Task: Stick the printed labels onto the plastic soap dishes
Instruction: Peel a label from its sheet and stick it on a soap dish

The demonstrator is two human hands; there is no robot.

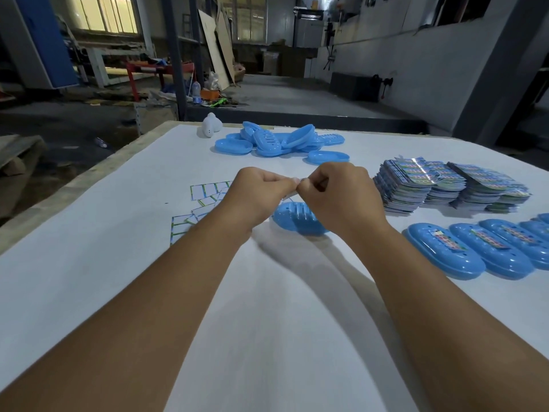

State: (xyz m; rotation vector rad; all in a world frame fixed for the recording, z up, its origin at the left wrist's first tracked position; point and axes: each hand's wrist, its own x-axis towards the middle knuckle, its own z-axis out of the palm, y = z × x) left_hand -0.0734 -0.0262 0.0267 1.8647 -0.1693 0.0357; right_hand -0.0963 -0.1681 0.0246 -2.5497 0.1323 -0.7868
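Observation:
My left hand (258, 191) and my right hand (341, 191) meet fingertip to fingertip above the table, both with fingers curled, pinching a small label (292, 194) that is mostly hidden between them. Just below them a blue plastic soap dish (297, 221) lies on the white table, with no label showing on its visible part. At the right, a row of blue soap dishes (445, 254) lies with printed labels stuck on top. Stacks of printed labels (445, 185) sit behind that row. A pile of bare blue soap dishes (276, 141) lies at the far side.
Peeled white backing sheets (205, 200) are scattered left of my hands. A white plastic object (211, 126) stands near the far edge of the table (118, 263). Beyond the table is a workshop floor with clutter, shelving posts and boards.

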